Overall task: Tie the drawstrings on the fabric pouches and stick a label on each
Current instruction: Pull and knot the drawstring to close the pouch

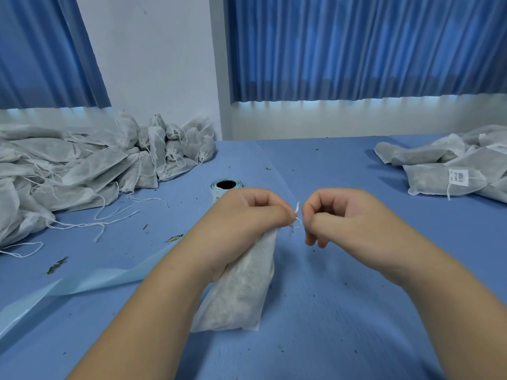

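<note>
**Pouch at table centre, drawstring pinched from both sides**

Blue table [343, 311] across the whole lower view, dotted with dry leaf scraps [56, 266]. Blue curtains [356, 50] behind, hanging along the far wall.

Large heap of white pouches [82, 165] on the far left of the table, loose strings trailing toward the centre. Smaller heap of pouches [444, 165] on the far right, a white barcode label [458, 176] visible on the nearest one.

Pale blue backing strip [90, 283] lying flat from the lower left edge toward the left forearm.

Filled pouch [241, 286] at table centre, bottom edge resting on the table, body tilted, neck raised. Left hand [247, 215] curled round the neck, thumb and forefinger pressed together on the drawstring [298, 212]. Right hand [348, 218] just beside it, fingers curled, thumb and forefinger pinching the same drawstring from the other side. Short loop of string showing between the two hands.

Label roll [226, 186] standing on end just beyond the left hand, partly hidden by it.
</note>
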### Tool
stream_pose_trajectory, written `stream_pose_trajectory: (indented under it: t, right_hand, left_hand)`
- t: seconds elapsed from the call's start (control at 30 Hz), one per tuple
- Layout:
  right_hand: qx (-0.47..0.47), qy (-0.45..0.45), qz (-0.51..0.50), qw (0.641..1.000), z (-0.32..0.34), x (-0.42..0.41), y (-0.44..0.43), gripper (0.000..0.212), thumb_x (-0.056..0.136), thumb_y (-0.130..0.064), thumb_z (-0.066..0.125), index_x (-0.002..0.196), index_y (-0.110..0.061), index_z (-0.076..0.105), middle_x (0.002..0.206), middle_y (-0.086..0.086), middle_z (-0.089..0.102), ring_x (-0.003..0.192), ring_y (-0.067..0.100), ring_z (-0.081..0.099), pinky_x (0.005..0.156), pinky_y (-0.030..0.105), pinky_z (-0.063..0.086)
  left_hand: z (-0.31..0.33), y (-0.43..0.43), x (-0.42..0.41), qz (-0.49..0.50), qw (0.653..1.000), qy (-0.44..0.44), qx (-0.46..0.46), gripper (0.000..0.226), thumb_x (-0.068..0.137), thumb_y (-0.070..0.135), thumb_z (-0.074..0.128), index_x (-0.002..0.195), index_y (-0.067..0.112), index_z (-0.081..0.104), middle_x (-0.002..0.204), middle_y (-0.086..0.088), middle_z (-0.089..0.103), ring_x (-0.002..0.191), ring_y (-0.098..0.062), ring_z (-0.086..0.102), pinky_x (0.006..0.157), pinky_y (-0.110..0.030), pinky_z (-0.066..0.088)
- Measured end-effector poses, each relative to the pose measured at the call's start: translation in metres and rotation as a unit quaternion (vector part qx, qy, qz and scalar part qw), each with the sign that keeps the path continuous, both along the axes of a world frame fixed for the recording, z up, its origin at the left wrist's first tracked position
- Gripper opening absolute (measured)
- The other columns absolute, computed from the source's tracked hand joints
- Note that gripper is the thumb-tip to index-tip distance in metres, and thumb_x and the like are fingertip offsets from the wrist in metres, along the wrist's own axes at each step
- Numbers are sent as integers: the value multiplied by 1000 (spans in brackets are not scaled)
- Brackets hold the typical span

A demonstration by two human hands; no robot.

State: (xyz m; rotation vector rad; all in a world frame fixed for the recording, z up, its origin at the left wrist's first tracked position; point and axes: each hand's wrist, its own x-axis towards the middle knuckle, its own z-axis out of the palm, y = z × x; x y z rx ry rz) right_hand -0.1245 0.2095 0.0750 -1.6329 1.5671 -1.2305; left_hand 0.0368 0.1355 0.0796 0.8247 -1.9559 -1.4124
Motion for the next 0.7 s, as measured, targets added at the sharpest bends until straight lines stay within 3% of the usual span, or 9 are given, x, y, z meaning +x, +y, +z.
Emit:
stream_pose_trajectory:
  t: [0.13, 0.37, 0.5, 0.6, 0.7]
  right_hand:
    - [-20, -55, -6, 998, 0, -2, -1, 17, 82, -12, 65, 68, -22, 62, 77, 7, 70, 72, 15, 71, 66, 29, 50]
    - [-49, -117, -9, 992, -3, 9, -2, 14, 80, -3, 71, 83, -10, 60, 65, 0, 67, 66, 16, 70, 56, 19, 50]
    - [-68, -81, -44, 993, -6, 13, -5, 13, 81, -2, 69, 84, -14, 65, 65, -1, 67, 62, 13, 68, 60, 28, 49]
    - [-89, -38, -71, 993, -9, 16, -6, 19, 81, -4, 69, 81, -23, 68, 66, -3, 67, 66, 25, 65, 64, 38, 51]
    - [-101, 6, -95, 990, -13, 17, -7, 21, 80, -9, 69, 79, -29, 72, 67, -7, 67, 71, 24, 66, 58, 23, 48]
  left_hand:
    - [3, 2, 0, 30, 999, 9, 24, 11, 64, 30, 70, 66, 20, 71, 71, -5, 53, 68, -21, 47, 71, -38, 37]
    - [2, 4, -2, 50, 999, -3, 20, 19, 64, 33, 68, 71, 15, 71, 69, -7, 51, 68, -20, 46, 67, -36, 36]
    - [-1, 3, -3, 83, 996, -24, -27, 16, 76, 31, 74, 73, 15, 71, 69, -1, 55, 64, -12, 48, 65, -30, 37]
    - [-5, 1, -4, 107, 992, -31, -55, 12, 83, 26, 68, 74, 19, 71, 68, 10, 62, 59, -1, 51, 57, -15, 39]
    - [-6, -1, -5, 122, 988, -35, -82, 13, 84, 24, 68, 72, 20, 71, 63, 16, 62, 54, 5, 51, 49, -7, 36]
